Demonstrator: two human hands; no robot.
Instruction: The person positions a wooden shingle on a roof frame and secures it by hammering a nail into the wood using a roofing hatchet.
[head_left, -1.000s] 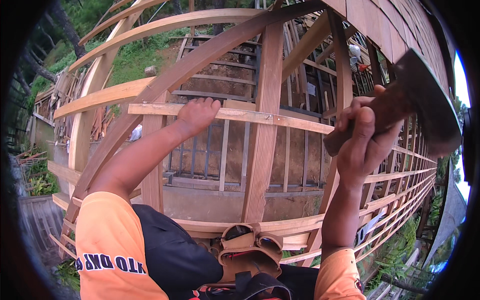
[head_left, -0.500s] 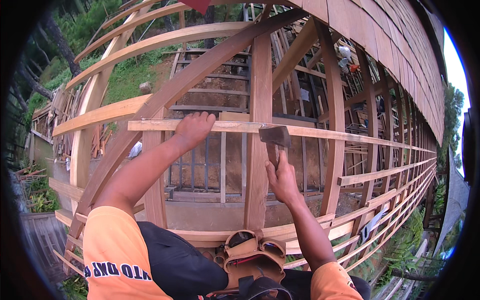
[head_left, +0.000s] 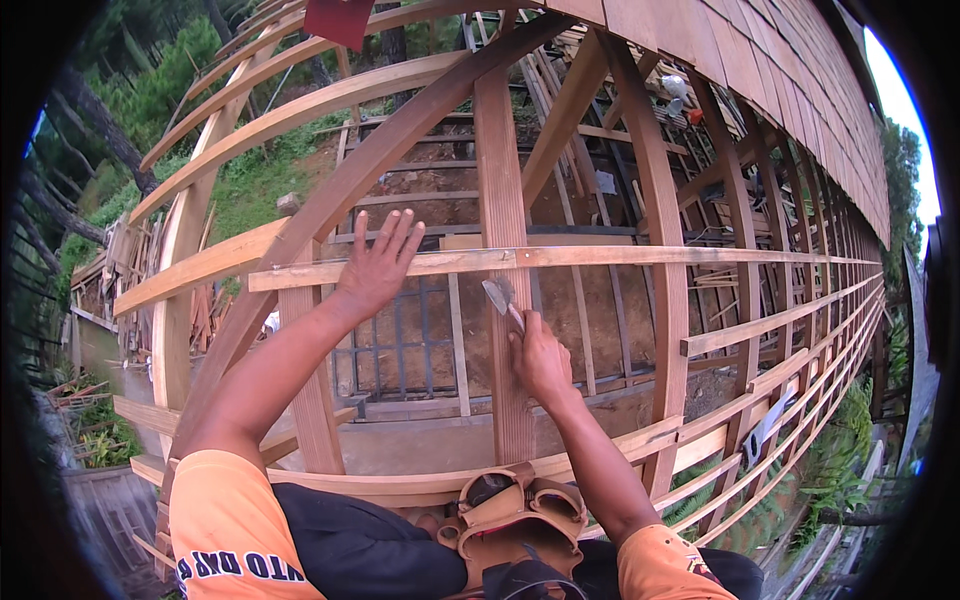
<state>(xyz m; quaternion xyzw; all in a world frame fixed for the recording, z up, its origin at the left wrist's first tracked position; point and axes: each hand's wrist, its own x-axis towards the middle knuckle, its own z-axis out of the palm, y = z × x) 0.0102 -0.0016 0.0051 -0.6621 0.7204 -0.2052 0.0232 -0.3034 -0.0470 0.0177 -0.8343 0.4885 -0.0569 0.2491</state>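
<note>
A long pale wooden batten [head_left: 590, 256] runs left to right across the brown rafters. My left hand [head_left: 378, 265] lies open over its left part, fingers spread and pointing away from me. My right hand [head_left: 543, 362] grips a hatchet [head_left: 502, 298] by its handle. The dark metal head is just below the batten, in front of the middle rafter [head_left: 498, 170], apart from the batten. Small marks, perhaps nail heads, show on the batten where it crosses that rafter. The batten's left end overlaps a slanting brown beam [head_left: 275, 265].
A brown leather tool pouch [head_left: 525, 525] is at my waist. Lower right, a handsaw [head_left: 768, 430] rests among several parallel battens. Wooden shingles [head_left: 740, 60] cover the roof at upper right. Between the rafters, bare ground [head_left: 420, 345] and a dark grid frame show far below.
My right hand has drawn the hatchet down and left, off the batten, and its head has turned. My left hand has gone from fingers curled over the batten to spread fingers.
</note>
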